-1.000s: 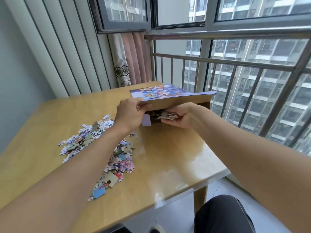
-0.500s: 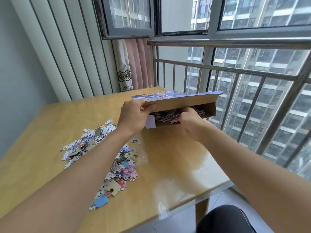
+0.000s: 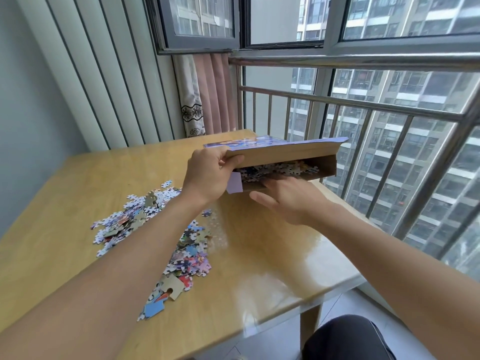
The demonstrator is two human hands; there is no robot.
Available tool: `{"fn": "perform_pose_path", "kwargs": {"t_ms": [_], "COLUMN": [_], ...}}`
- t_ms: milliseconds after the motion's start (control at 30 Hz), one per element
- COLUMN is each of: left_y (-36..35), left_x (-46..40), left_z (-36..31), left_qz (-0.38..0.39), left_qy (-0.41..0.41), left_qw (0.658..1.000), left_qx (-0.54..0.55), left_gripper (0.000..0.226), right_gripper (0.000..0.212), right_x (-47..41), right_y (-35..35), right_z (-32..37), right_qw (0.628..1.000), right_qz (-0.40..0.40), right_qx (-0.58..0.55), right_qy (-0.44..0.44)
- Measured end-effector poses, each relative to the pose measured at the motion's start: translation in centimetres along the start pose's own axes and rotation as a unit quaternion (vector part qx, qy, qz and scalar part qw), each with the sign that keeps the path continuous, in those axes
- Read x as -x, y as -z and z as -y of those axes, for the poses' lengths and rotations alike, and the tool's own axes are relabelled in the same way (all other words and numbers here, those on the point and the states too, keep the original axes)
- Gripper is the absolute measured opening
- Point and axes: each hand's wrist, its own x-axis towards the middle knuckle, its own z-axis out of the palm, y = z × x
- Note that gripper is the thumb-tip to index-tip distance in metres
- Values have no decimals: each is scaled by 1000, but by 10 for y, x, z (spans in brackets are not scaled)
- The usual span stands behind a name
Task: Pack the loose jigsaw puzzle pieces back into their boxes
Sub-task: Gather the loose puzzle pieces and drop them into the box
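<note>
A flat cardboard puzzle box (image 3: 285,153) with a purple printed lid lies at the table's far right, its near side flap lifted. My left hand (image 3: 207,175) grips the lifted flap at its left end. Many puzzle pieces inside the box (image 3: 280,169) show through the gap. My right hand (image 3: 288,198) hovers just in front of the opening, fingers spread, holding nothing. Loose puzzle pieces (image 3: 130,222) lie in a heap on the table's left, and more pieces (image 3: 187,258) trail toward the near edge, partly hidden by my left forearm.
The wooden table (image 3: 259,255) ends close on the right by a metal railing (image 3: 363,105) and window. A curtain (image 3: 205,97) hangs behind the far corner. My dark-clad knee (image 3: 345,339) shows below the table's near edge.
My right hand has come out of the box opening and let go of its pieces; its fingers are now spread. The left hand has raised the flap higher.
</note>
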Motion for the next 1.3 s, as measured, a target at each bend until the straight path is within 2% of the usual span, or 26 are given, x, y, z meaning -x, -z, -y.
{"fn": "perform_pose_path", "kwargs": {"t_ms": [100,200,267,333,433,500,600,667,767,833,900,967,1033,1100,1200,1300], "left_y": [-2,-4,-4,-4,-7,-9,-11,-2,35,66,95,117,126,124,116,112], "left_x": [4,8,10,12,16,23,44,54,50,46,47,57,72,90,113,116], "left_z": [-1,1,6,11,20,28,36,35,45,64,92,121,150,172,190,192], "left_qz": [7,14,13,13,40,106,186,230,308,266,140,53,79,125,169,177], "left_qy": [1,1,4,2,21,41,32,28,62,107,164,245,324,349,310,265], "left_qw": [1000,1000,1000,1000,999,992,981,972,949,958,973,952,920,912,916,921], "left_qx": [-3,-7,-3,2,17,46,44,48,34,-5,-85,-175,-204,-173,-193,-224], "left_gripper": [20,21,21,22,22,18,16,5,17,21,16,29,53,64,59,58], "right_gripper": [80,97,83,53,29,27,24,26,25,29,47,65,83,94,85,79], "right_x": [-21,-34,-35,-30,-16,-8,-3,-13,-46,-75,-101,-125,-144,-156,-170,-171], "right_y": [-1,3,5,7,14,28,55,61,43,19,-7,-31,-49,-62,-75,-71], "right_z": [-13,-21,-20,-13,1,17,51,72,98,112,124,137,146,155,180,205], "right_qw": [995,989,989,991,995,995,978,954,957,971,966,949,942,936,920,920], "right_qz": [73,125,118,89,85,75,44,20,55,111,169,208,215,218,284,331], "right_qx": [-39,-55,-73,-101,-49,-57,-200,-297,-283,-209,-196,-233,-248,-263,-270,-209], "right_qy": [-50,-59,-43,-18,17,28,34,37,35,25,0,-40,-72,-82,-28,32]}}
